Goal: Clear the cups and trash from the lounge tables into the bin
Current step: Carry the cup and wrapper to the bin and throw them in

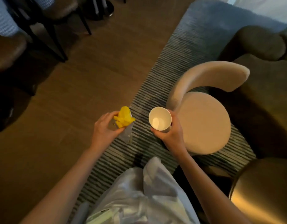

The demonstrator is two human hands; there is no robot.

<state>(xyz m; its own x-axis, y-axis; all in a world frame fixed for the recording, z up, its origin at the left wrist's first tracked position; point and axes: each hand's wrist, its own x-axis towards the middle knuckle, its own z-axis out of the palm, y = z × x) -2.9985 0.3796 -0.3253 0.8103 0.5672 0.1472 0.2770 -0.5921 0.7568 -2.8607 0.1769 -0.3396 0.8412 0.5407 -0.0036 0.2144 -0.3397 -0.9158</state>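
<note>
My right hand (171, 135) grips a white paper cup (160, 118) upright, its empty inside facing up at me. My left hand (105, 126) holds a clear plastic cup (127, 135) stuffed with crumpled yellow paper (124, 118). Both hands hover side by side over the edge of the striped rug (165, 65), a little apart. Below them, near my body, lies a pale translucent plastic bag (139, 196) with light trash showing inside.
A round beige stool with a curved backrest (205, 122) stands just right of my right hand. A dark sofa (265, 81) fills the right side, a rounded brass-coloured object (265, 191) sits at lower right. Dark chair legs (54, 38) stand far left on the wooden floor.
</note>
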